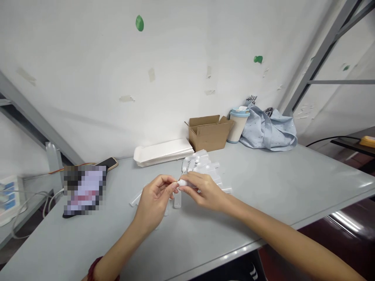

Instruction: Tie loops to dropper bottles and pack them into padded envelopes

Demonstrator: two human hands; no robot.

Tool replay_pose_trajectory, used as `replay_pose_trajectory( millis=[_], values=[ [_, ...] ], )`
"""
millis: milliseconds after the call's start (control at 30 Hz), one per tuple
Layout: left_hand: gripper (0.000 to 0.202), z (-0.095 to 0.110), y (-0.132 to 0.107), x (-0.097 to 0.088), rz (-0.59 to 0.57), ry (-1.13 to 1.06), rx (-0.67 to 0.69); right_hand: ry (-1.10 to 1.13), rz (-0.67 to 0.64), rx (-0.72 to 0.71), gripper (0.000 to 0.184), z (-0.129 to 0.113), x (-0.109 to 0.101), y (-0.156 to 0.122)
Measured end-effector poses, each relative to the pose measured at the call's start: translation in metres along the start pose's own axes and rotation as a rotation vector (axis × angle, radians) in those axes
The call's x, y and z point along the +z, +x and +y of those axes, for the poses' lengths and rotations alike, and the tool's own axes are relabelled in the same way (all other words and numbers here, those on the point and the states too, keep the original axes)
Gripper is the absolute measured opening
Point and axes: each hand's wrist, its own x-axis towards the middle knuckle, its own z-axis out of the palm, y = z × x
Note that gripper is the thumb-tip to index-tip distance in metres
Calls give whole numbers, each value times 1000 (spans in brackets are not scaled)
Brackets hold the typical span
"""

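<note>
Above the middle of the table, my left hand (156, 201) and my right hand (205, 191) meet at a small white rounded piece (182, 182). My right thumb and fingers pinch it from the right. The left thumb and forefinger are pressed together at its other end; whether they hold a separate part is too small to tell. Just below the fingertips lies a flat translucent tag-like piece (177, 201). Behind my right hand is a pile of clear plastic tubes (209, 166), with several small white pieces (191, 164) on its left. Another clear tube (135, 198) shows partly behind my left hand.
Along the wall stand a stack of flat white boxes (164, 152), an open cardboard box (211, 134), a lidded cup (238, 125) and a light blue cloth bag (268, 130). A phone (108, 164) and a blurred-out purple item (88, 191) lie at left, near a power strip (10, 199).
</note>
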Motion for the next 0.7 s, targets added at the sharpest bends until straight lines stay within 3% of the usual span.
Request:
replay_pose_trajectory(
  millis=[133,333,467,600,700],
  values=[
    [17,0,0,-1,-6,3,-7,21,-1,26,16,-1,0,0],
    [21,-2,4,-8,-80,31,-44,201,-104,238,23,-4,-2,3],
    [22,-2,14,-26,3,-71,-94,213,-82,343,38,11,-11,7],
    [22,-3,26,-58,-85,-209,-188,-11,80,407,33,38,-24,9],
    [23,-5,31,-73,-118,-133,-221,-267,46,318,16,57,-26,6]
  ],
)
